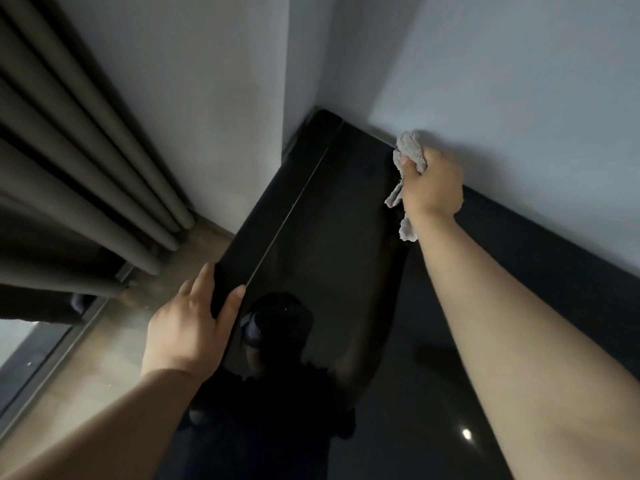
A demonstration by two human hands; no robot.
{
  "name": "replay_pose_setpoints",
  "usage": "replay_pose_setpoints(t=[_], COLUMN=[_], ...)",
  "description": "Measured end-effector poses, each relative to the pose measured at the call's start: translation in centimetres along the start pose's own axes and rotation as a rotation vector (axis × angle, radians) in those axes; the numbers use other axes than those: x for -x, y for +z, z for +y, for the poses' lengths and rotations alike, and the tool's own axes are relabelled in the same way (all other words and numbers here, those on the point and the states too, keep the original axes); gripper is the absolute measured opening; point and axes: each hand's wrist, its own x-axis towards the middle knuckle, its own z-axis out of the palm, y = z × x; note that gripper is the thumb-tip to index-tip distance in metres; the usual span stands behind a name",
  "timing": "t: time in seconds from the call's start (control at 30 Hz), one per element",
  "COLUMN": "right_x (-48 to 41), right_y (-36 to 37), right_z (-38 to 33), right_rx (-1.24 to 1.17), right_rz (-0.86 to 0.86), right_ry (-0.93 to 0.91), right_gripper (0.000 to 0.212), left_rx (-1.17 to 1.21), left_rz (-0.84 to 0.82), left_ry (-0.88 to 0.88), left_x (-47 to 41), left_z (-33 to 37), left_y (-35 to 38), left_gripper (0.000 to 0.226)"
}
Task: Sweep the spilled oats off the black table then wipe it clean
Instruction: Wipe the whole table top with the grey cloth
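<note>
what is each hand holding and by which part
The right hand grips a grey cloth by its bunched middle, ends hanging. The left hand holds the black table by its left edge.

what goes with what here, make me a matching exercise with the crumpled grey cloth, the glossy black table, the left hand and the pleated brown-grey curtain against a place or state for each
Column one
1. crumpled grey cloth
2. left hand
3. pleated brown-grey curtain
4. glossy black table

Column two
A. hangs at the far left of the view
B. grips the table's left edge
C. bunched in the right hand
D. mirrors the person's dark outline

Pairs: 1-C, 2-B, 3-A, 4-D
</note>
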Motion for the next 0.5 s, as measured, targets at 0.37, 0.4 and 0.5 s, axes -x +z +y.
replay_pose_setpoints(t=[0.37,0.4,0.5], right_x=[7.8,6.1,0.2], right_y=[-3.4,-3.3,-1.5], right_z=[-2.9,-2.4,-1.1], right_rx=[-0.216,-0.206,-0.102], right_rz=[-0.369,-0.277,-0.040], right_ry=[-0.366,-0.322,-0.135], right_gripper=[0.020,0.022,0.025], left_rx=[0.007,0.003,-0.011], left_rz=[-0.005,-0.004,-0.006], left_ry=[-0.002,-0.006,-0.019], left_x=[-0.1,-0.1,0.1], left_z=[0.4,0.4,0.5], left_y=[-0.4,-0.4,-0.5], left_gripper=[0.067,0.067,0.071])
